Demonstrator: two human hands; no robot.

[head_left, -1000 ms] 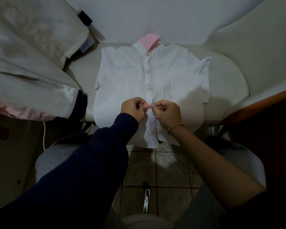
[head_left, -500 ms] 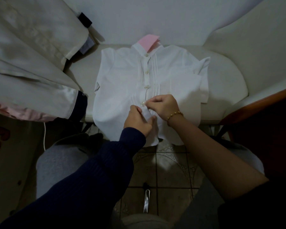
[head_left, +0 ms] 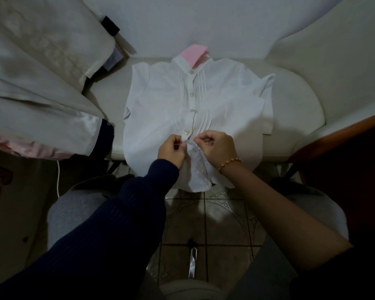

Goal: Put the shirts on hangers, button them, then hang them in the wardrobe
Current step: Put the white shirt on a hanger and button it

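White shirt (head_left: 160, 105): upper buttons (head_left: 191, 94) fastened, my left hand (head_left: 171, 149) and right hand (head_left: 217, 146) both pinching the placket below; the lower buttons and the wardrobe hanging are left to do.

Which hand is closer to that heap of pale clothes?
The left. The left hand pinches the shirt front on the side toward the heap; the right hand pinches it just beyond, farther away.

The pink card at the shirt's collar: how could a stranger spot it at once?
Find the pale cushioned seat, where a white pleated button-front shirt lies flat. Follow its buttons up to the collar: a flat pink rectangular card sticks out there. It is the only bright pink, sharp-cornered thing among the white cloth.
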